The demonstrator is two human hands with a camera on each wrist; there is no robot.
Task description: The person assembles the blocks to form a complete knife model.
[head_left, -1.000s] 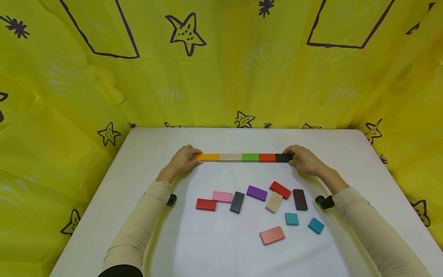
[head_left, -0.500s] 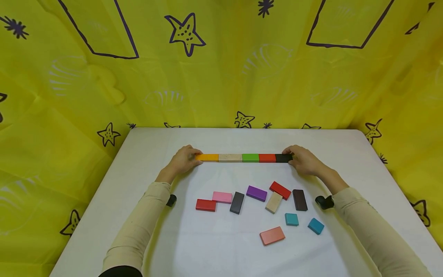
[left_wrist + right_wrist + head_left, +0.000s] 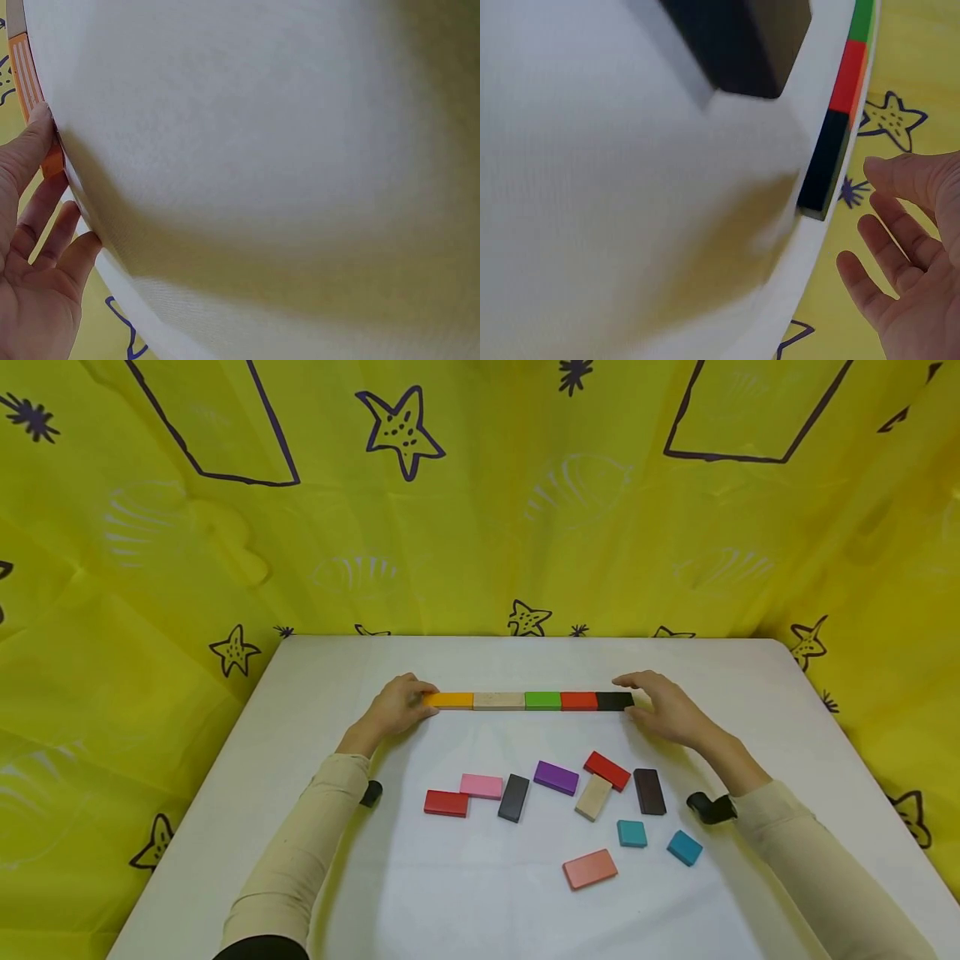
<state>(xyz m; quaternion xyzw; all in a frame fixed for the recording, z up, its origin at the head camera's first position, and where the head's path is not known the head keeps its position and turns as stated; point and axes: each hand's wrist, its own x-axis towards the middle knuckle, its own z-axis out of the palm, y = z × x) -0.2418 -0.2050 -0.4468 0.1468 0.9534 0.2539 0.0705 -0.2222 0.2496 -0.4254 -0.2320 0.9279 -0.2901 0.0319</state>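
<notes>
A straight row of blocks lies end to end near the table's far side in the head view: orange (image 3: 453, 702), bare wood (image 3: 498, 702), green (image 3: 543, 701), red (image 3: 579, 701) and black (image 3: 612, 701). My left hand (image 3: 393, 706) pinches the orange block's outer end, thumb on the near side, as the left wrist view also shows. At the opposite end, my right hand (image 3: 667, 712) is spread around the black block's end without gripping it. The right wrist view shows a gap between those fingers (image 3: 889, 247) and the black block.
Loose blocks lie nearer me: red (image 3: 446, 803), pink (image 3: 482, 787), dark grey (image 3: 513, 798), purple (image 3: 557, 778), another red (image 3: 607, 771), wood (image 3: 593, 797), dark brown (image 3: 649, 792), two teal (image 3: 632, 833) and salmon (image 3: 590, 869). A yellow patterned cloth (image 3: 480, 527) hangs behind the white table (image 3: 465, 910).
My right hand has loosened from the black block, its fingers lifting and spreading, and its wrist has shifted slightly right. My left hand and the row have stayed put.
</notes>
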